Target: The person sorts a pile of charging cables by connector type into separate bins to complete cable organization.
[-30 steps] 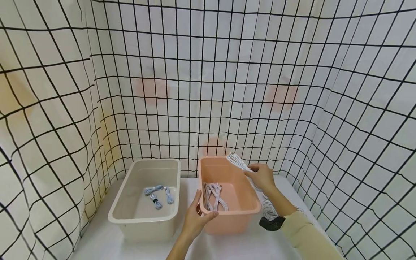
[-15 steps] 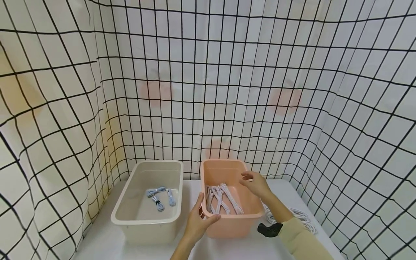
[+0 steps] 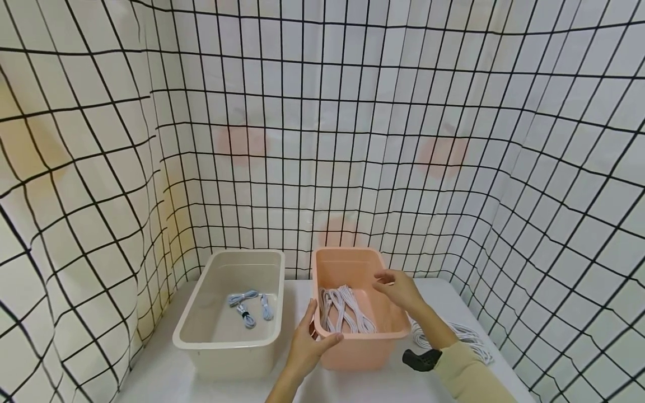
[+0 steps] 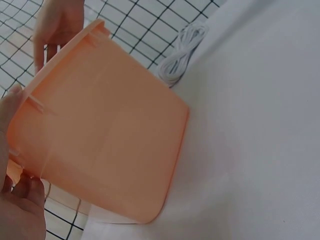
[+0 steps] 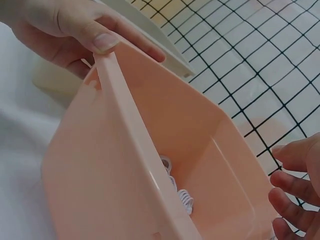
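A peach plastic bin (image 3: 355,352) stands on the table with several white cable bundles (image 3: 364,320) lying in it. My left hand (image 3: 306,344) grips the bin's near left corner. In the right wrist view, the thumb of that left hand (image 5: 75,30) lies on the rim. Over the bin's right side, my right hand (image 3: 400,291) holds nothing, its fingers loosely bent and apart. The right wrist view shows these right-hand fingers (image 5: 295,195) beside the bin wall. More white cable bundles (image 3: 466,338) rest on the table beyond the right forearm, partly hidden by it.
To the left stands a beige bin (image 3: 227,346) holding 3 light blue cable bundles (image 3: 246,318). Black netting (image 3: 332,168) over white cloth encloses the table (image 3: 317,386) at the back and both sides. A black strap (image 3: 422,360) sits at the right wrist.
My right hand has let go of a white cable bundle, which now lies in the peach bin beside the others. The left hand keeps its grip on the corner.
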`<move>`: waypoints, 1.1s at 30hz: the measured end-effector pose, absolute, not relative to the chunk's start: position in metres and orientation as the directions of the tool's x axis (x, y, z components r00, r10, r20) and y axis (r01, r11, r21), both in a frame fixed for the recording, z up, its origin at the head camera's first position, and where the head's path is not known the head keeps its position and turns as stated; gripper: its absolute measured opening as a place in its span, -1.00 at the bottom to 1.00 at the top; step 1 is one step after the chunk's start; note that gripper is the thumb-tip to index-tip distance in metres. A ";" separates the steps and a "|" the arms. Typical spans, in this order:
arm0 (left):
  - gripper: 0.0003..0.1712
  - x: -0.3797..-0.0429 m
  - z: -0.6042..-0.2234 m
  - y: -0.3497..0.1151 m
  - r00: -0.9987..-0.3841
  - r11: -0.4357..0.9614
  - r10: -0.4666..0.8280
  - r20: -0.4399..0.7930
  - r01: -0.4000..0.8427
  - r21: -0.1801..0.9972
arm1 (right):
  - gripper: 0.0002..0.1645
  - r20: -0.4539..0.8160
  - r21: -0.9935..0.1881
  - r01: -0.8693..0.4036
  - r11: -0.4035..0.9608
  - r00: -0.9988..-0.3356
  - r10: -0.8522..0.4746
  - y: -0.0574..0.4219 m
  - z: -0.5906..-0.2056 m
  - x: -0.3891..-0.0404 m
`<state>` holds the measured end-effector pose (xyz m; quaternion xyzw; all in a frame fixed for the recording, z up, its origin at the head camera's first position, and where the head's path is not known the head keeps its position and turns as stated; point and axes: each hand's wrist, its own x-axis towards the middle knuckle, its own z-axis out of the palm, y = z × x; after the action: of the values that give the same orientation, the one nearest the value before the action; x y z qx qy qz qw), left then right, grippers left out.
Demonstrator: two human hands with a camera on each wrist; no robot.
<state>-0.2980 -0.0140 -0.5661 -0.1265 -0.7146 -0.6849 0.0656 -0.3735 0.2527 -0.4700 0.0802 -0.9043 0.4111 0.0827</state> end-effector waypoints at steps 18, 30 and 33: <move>0.26 -0.297 -0.569 -0.009 -0.955 0.040 0.090 0.283 0.288 0.957 | -0.59 0.223 -0.738 -0.216 0.639 -0.972 -0.070 0.283 -0.478 -0.366; 0.27 -0.295 -0.567 -0.010 -0.959 -0.005 0.078 0.272 0.273 0.962 | -0.58 0.243 -0.710 -0.204 0.674 -0.969 -0.038 0.310 -0.481 -0.362; 0.26 -0.296 -0.566 -0.011 -0.959 -0.013 0.073 0.275 0.275 0.961 | -0.56 0.239 -0.710 -0.200 0.675 -0.970 -0.037 0.315 -0.481 -0.360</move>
<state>-0.2957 -0.0112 -0.5660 -0.1243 -0.6989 -0.7006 0.0720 -0.3595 0.3152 -0.4813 0.0652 -0.9094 0.3977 0.1028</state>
